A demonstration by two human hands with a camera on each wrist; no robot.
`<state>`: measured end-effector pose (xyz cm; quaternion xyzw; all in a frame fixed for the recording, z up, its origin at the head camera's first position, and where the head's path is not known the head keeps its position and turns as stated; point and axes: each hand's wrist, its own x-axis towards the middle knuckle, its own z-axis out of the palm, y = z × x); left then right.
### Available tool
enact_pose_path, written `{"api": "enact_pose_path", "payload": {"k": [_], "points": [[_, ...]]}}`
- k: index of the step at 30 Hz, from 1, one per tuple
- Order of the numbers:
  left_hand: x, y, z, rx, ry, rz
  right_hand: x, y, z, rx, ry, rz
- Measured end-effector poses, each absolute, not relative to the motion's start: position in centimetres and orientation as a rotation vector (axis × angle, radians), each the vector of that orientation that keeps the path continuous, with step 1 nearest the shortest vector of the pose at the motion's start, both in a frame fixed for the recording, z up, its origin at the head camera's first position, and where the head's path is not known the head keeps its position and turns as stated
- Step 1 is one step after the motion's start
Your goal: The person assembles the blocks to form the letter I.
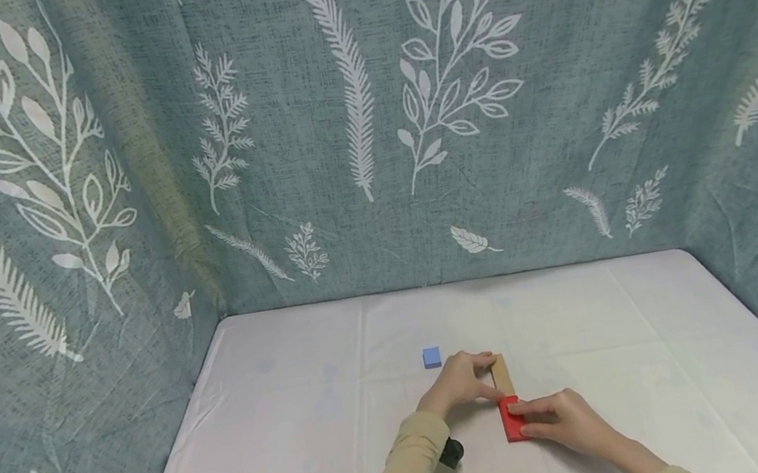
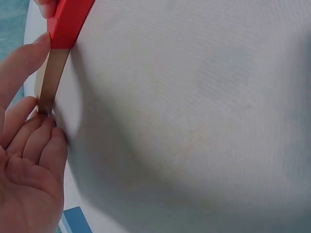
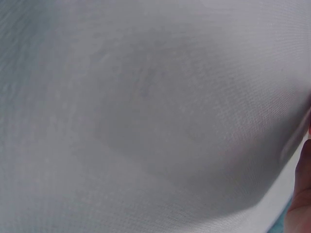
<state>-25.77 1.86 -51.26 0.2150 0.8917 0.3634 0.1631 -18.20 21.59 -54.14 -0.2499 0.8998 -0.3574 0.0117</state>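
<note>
A tan wooden block (image 1: 501,377) and a red block (image 1: 513,426) lie end to end in a line on the white cloth. My left hand (image 1: 459,381) holds the tan block lengthwise, its fingers at the far end and its thumb by the seam with the red one. In the left wrist view, the thumb tip touches the red block's edge (image 2: 65,29) where the two meet. On the red block, my right hand (image 1: 571,418) grips with thumb and fingers from the right side. The right wrist view catches only part of that hand (image 3: 301,194).
A small blue block (image 1: 432,357) sits on the cloth just beyond the left wrist. The black wrist camera (image 1: 451,453) hangs by the left sleeve. Teal leaf-patterned curtains (image 1: 356,105) enclose the white-covered table (image 1: 290,421) at the back and sides.
</note>
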Motion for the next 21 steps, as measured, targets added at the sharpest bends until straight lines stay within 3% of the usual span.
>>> {"api": "enact_pose_path", "payload": {"k": [11,21], "points": [[-25.96,1.66,-51.61,0.61,2.521,1.089,-18.34,21.54,-54.04,-0.783,2.798,-1.147],[-25.89,1.71,-51.72,0.597,2.511,1.1,-18.41,21.16,-53.53,-0.601,2.676,-1.268]]}}
